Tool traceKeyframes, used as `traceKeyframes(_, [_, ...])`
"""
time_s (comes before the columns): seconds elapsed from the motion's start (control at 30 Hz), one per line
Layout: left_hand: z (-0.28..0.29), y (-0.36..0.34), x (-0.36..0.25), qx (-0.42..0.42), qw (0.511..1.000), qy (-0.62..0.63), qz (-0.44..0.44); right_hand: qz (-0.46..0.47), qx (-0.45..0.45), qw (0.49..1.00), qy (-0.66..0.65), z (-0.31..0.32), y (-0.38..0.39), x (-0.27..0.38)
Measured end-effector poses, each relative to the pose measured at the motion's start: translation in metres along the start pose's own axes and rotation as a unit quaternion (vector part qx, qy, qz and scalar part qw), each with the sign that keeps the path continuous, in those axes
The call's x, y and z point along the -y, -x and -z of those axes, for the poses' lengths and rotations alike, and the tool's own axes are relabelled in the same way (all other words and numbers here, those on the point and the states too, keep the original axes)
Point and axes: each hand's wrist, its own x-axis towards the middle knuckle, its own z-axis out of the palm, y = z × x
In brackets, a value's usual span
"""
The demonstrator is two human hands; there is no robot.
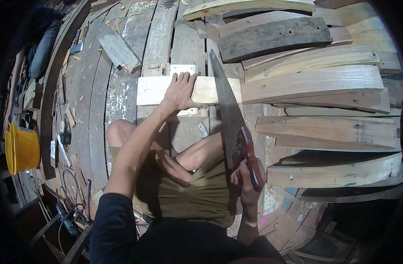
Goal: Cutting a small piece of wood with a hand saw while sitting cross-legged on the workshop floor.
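A pale wooden board (152,90) lies crosswise in front of me on a small white block (182,69). My left hand (181,91) presses down on the board's middle, fingers stretched over its far edge. In my right hand (249,178) is the reddish-brown handle of a hand saw (228,103), fingers wrapped round it. The saw's grey blade points away from me and crosses the board near its right end. Whether the teeth have cut into the wood cannot be made out.
Several curved planks (311,83) are stacked along the right, close to the board's end. A dark weathered plank (276,38) tops the far stack. At far left sits a yellow bucket (23,147). A wood offcut (119,49) lies on the plank floor (93,92). My crossed legs are just below the board.
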Motion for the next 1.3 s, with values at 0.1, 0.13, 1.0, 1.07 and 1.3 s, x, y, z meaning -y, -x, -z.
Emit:
traceKeyframes(0.1, [-0.004,-0.002,-0.001,0.004,1.000,-0.008,-0.007,0.005,-0.002,1.000,0.003,0.007,-0.002,-0.004])
traceKeyframes(0.13, [-0.006,-0.002,0.000,-0.002,1.000,-0.020,-0.012,0.007,0.007,1.000,-0.010,0.007,-0.004,-0.005])
traceKeyframes(1.0, [0.002,0.004,0.005,-0.003,0.999,-0.044,0.012,-0.078,0.037,0.996,0.032,0.011,-0.003,0.051])
traceKeyframes(1.07, [0.000,0.001,0.006,-0.016,0.999,-0.040,-0.004,-0.108,-0.025,0.994,0.014,0.041,0.050,0.051])
traceKeyframes(1.3, [-0.009,-0.001,0.008,-0.075,0.996,0.000,-0.041,-0.130,-0.046,0.988,-0.065,0.074,0.125,0.077])
